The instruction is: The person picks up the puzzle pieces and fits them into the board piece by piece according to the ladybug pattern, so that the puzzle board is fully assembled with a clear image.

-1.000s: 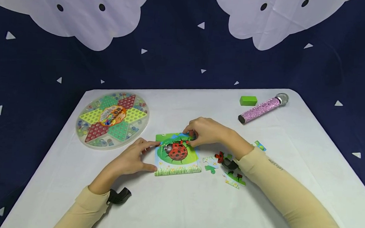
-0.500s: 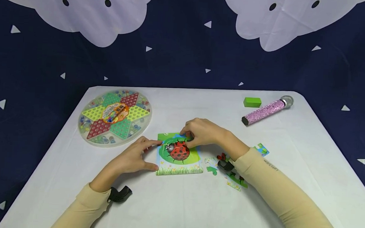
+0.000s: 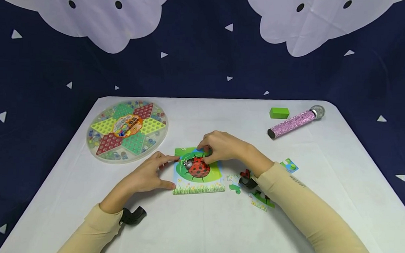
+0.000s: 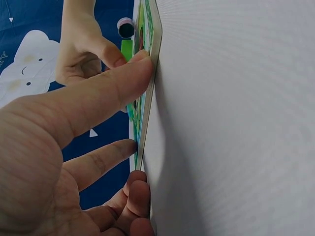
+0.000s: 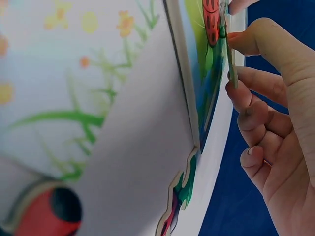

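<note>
A square ladybug jigsaw board (image 3: 199,188) lies in the middle of the table in the head view. My left hand (image 3: 146,176) rests at its left side, thumb on the near-left edge and index finger on the far-left part, both fairly straight. Over the board's far right part, my right hand (image 3: 226,147) pinches a thin puzzle piece (image 5: 232,66) between thumb and fingers, seen edge-on in the right wrist view. The piece is against or just above the board; contact is hard to tell. In the head view the fingers mostly hide it.
Right of the board lie several loose puzzle pieces (image 3: 234,188), partly under the right wrist, and a blue-green piece (image 3: 291,166) beyond the sleeve. A round marble game board (image 3: 133,142) lies at the back left. A green block (image 3: 279,113) and glittery pink microphone (image 3: 292,124) lie back right.
My right hand has shifted slightly left across the board with the piece, toward the ladybug. My left hand stays at the board's left edge. The head view has shifted a little.
</note>
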Tool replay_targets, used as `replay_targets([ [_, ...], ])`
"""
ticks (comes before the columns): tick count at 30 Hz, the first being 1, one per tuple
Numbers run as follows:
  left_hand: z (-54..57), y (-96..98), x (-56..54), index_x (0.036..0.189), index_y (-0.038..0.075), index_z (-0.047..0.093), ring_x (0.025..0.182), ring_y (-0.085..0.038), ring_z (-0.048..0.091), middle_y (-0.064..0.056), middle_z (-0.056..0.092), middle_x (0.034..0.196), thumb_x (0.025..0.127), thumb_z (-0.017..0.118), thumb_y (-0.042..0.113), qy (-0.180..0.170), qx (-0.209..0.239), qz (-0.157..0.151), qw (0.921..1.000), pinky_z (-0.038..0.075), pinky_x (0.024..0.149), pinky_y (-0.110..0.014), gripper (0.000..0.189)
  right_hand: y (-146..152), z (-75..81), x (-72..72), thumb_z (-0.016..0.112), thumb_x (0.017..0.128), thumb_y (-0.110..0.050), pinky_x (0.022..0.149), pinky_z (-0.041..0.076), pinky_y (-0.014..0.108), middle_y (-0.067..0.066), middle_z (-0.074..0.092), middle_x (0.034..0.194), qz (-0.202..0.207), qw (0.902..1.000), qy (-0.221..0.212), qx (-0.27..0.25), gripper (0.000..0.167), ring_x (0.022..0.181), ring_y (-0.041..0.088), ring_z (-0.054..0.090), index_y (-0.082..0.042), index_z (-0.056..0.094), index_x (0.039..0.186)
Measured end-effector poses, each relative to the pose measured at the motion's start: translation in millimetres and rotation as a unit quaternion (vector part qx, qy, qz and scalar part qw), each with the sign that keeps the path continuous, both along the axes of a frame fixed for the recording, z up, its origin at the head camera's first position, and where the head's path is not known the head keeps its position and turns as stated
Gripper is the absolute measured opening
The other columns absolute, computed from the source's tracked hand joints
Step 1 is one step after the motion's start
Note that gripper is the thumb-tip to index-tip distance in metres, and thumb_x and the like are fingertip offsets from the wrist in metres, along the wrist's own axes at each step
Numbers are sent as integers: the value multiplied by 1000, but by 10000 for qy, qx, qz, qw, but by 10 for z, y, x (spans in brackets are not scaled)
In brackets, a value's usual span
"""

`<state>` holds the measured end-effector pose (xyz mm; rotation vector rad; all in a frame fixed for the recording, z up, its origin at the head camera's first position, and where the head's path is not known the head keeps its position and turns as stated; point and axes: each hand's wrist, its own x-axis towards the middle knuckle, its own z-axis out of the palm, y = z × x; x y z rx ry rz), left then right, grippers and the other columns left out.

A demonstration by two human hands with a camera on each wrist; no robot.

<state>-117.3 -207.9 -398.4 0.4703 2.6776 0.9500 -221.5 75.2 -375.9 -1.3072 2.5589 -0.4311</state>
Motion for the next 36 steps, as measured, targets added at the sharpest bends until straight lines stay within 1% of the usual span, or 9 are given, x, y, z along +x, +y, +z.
replay_targets([
  [3,-5,-3,1,153,14,61,100,-21,49,-10,56,117,75,100,27,-19,43,0,10000,40,82,-34,87,-20,7,-1,83,90,-26,76,47,29,0,70,94,-4,10000,-71,-24,41,79,10,54,-8,80,126],
  [7,-11,-3,9,153,14,61,101,-21,49,-10,56,117,75,100,26,-28,60,0,10000,40,83,-34,87,-49,5,-7,83,90,-24,74,44,28,-2,66,86,24,9998,-196,19,40,76,10,51,-6,80,126],
  [14,-2,4,12,153,15,61,100,-20,49,-10,56,117,74,100,27,-30,10,3,10000,41,83,-35,88,-72,10,-17,83,90,-23,71,42,27,-3,64,82,-49,9992,-374,122,40,73,9,50,-7,80,126],
  [19,6,3,3,152,15,62,99,-21,49,-10,56,117,75,100,27,-40,28,21,10000,40,82,-35,87,-79,9,-15,85,90,-23,71,44,26,-3,70,86,-89,9990,-430,101,40,74,9,53,-6,80,126],
  [23,-1,-2,4,152,15,61,101,-21,49,-9,56,117,75,100,27,-67,15,35,10000,40,84,-35,87,-82,5,0,86,90,-24,73,46,26,-2,74,91,-81,9992,-390,96,39,76,8,55,-7,81,125],
  [29,0,2,3,152,14,61,102,-21,49,-10,56,117,75,100,27,-66,70,12,10000,40,84,-35,87,-77,6,12,87,91,-25,72,48,24,-1,78,97,-162,9992,-323,144,40,77,7,57,-8,80,126],
  [36,-5,-5,-7,153,15,61,103,-22,50,-10,56,117,75,99,28,-68,21,22,10000,41,85,-35,87,-73,20,16,88,91,-26,74,51,23,1,80,103,-205,9991,-327,167,42,78,6,61,-9,79,129],
])
